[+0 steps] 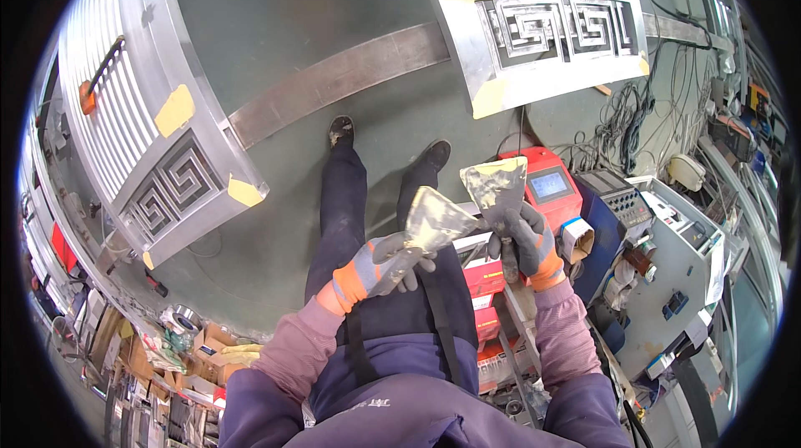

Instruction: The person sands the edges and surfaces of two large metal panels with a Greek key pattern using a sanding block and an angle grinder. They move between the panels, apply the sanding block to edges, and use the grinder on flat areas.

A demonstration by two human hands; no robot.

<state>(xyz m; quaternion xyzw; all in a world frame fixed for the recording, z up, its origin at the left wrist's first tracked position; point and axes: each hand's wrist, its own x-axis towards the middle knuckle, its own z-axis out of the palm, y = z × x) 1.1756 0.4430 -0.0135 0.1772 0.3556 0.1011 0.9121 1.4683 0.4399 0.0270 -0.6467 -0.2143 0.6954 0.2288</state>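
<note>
My left hand (400, 263), in a grey glove with an orange cuff, grips a putty knife (436, 218) whose wide blade is smeared with yellowish filler. My right hand (527, 238), gloved alike, is shut on a second putty knife (497, 188). That blade points away from me, and a band of pale yellow filler runs along its front edge. The two blades are close together in front of my lap; whether they touch I cannot tell.
Metal panels with fretwork stand at left (181, 179) and upper right (557, 29), bearing yellow filler patches. A metal beam (350, 76) spans between them. A red machine with a screen (551, 188) is near my right hand. Cables (626, 122) lie beyond; cardboard boxes (216, 348) sit lower left.
</note>
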